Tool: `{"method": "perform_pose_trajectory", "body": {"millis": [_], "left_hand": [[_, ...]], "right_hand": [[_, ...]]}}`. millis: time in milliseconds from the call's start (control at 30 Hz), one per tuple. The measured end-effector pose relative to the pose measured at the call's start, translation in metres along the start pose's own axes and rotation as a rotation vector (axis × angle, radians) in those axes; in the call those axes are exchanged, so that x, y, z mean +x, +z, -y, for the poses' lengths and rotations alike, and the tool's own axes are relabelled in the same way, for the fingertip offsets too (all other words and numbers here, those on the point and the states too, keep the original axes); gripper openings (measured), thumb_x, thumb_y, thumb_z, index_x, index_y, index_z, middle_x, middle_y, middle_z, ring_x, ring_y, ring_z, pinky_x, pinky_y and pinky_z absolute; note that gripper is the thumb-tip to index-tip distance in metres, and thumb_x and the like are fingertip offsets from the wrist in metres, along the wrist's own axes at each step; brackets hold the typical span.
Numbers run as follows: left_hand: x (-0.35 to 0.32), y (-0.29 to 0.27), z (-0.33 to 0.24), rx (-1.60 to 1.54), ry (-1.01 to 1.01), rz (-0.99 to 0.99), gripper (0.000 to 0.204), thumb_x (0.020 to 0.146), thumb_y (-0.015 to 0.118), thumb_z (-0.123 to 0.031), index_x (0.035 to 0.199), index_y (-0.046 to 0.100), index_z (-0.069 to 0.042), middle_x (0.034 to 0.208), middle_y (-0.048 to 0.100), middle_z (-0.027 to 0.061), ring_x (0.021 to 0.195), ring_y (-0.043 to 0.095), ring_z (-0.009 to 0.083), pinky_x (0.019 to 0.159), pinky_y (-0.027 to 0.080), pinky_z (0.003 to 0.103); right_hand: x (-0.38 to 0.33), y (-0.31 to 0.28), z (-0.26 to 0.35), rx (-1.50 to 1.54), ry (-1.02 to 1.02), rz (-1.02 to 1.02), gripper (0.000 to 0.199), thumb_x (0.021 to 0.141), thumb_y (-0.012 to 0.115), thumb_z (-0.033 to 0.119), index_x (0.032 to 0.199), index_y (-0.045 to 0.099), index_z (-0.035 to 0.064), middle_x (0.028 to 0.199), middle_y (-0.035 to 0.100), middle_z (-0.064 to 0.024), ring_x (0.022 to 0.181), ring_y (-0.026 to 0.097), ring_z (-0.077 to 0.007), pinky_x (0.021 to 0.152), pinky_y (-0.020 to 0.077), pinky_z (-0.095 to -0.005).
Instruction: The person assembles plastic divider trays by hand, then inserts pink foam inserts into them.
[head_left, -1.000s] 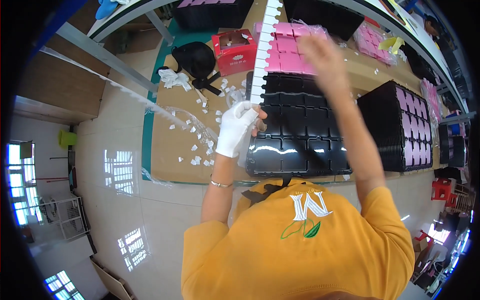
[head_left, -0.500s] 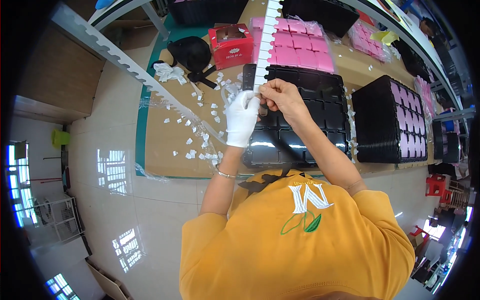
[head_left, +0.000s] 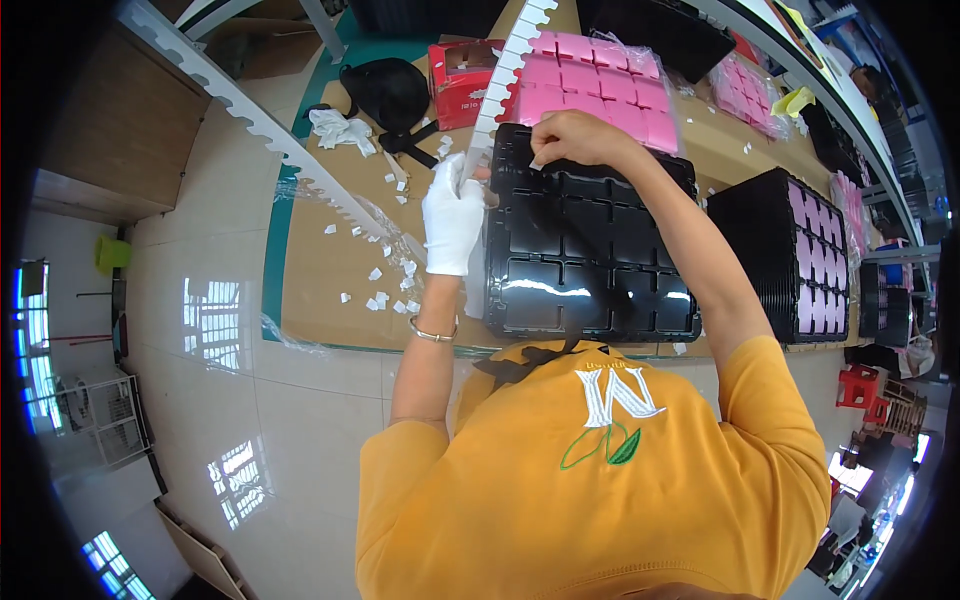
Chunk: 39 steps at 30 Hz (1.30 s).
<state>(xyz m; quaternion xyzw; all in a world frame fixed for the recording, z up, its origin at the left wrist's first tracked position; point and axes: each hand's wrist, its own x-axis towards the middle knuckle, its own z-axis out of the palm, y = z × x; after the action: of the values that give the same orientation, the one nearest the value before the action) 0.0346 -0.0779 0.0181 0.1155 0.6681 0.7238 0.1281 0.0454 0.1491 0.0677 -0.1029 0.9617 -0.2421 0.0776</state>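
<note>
Left hand (head_left: 453, 225), in a white glove, is closed around a long white strip (head_left: 503, 70) with a toothed edge; the strip is gripped near its lower end and runs up and away over the table toward the top of the view. Right hand (head_left: 575, 138) is bare, held over the far edge of a black tray (head_left: 590, 250); thumb and forefinger are pinched together on a small white piece (head_left: 533, 163), the other fingers curled. The two hands are close, just beside each other above the tray's far-left corner.

The black tray has a grid of square pockets and lies flat on the brown table (head_left: 320, 270), directly in front of the person. Behind it, touching or nearly so, a sheet of pink squares (head_left: 600, 85) is laid out. A stack of black trays (head_left: 790, 250) with pink squares on its right side stands to the right, apart from the first tray. Small white scraps (head_left: 375, 275) are scattered on the table left of the gloved hand. A red box (head_left: 455, 70) and a black bag (head_left: 385, 90) sit at the far left of the table. A bracelet (head_left: 432, 333) is worn on the left wrist.
</note>
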Motion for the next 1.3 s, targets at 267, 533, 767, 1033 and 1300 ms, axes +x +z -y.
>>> {"method": "perform_pose_trajectory", "body": {"millis": [267, 533, 767, 1033, 1300], "left_hand": [[-0.006, 0.007, -0.004, -0.052, -0.051, 0.064, 0.025, 0.092, 0.055, -0.016, 0.111, 0.059, 0.000, 0.079, 0.064, 0.0055, 0.053, 0.051, 0.0062, 0.049, 0.039, 0.019], [-0.011, 0.014, -0.009, -0.173, -0.154, 0.105, 0.024, 0.093, 0.055, -0.020, 0.107, 0.062, -0.001, 0.071, 0.063, 0.0049, 0.043, 0.048, 0.0053, 0.038, 0.029, 0.019], [-0.019, 0.021, -0.009, -0.054, -0.098, 0.127, 0.022, 0.093, 0.054, -0.018, 0.104, 0.064, -0.002, 0.070, 0.061, 0.0023, 0.052, 0.050, 0.0047, 0.047, 0.039, 0.020], [-0.001, 0.010, 0.013, 0.589, 0.590, -0.060, 0.016, 0.086, 0.053, -0.010, 0.098, 0.063, -0.007, 0.077, 0.065, 0.0118, 0.059, 0.063, 0.0275, 0.055, 0.049, 0.038], [0.009, 0.004, -0.017, -0.036, 0.024, 0.119, 0.020, 0.083, 0.063, -0.009, 0.100, 0.065, 0.001, 0.069, 0.061, 0.0027, 0.049, 0.053, 0.0049, 0.044, 0.040, 0.019]], "right_hand": [[0.046, 0.040, -0.025, -0.267, 0.155, 0.142, 0.016, 0.067, 0.072, 0.018, 0.075, 0.065, 0.0057, 0.082, 0.063, -0.0108, 0.081, 0.062, -0.0276, 0.069, 0.0473, -0.0388], [0.009, 0.057, -0.021, 0.219, 0.204, -0.451, 0.020, 0.075, 0.069, 0.011, 0.092, 0.065, 0.0022, 0.081, 0.064, -0.0098, 0.077, 0.063, -0.0229, 0.064, 0.0480, -0.0355], [-0.026, 0.049, 0.067, 1.028, 0.348, -0.414, 0.019, 0.083, 0.068, 0.022, 0.090, 0.067, 0.0046, 0.078, 0.065, -0.0006, 0.064, 0.050, -0.0051, 0.057, 0.0410, -0.0197], [-0.062, 0.037, 0.096, 0.901, 0.334, -0.533, 0.016, 0.082, 0.070, 0.020, 0.078, 0.065, 0.0053, 0.068, 0.056, 0.0048, 0.060, 0.044, -0.0023, 0.054, 0.0352, -0.0183], [-0.078, 0.081, 0.107, -0.027, -0.005, 0.328, 0.017, 0.073, 0.071, 0.023, 0.075, 0.066, 0.0072, 0.077, 0.058, -0.0081, 0.078, 0.060, -0.0275, 0.067, 0.0466, -0.0379]]}}
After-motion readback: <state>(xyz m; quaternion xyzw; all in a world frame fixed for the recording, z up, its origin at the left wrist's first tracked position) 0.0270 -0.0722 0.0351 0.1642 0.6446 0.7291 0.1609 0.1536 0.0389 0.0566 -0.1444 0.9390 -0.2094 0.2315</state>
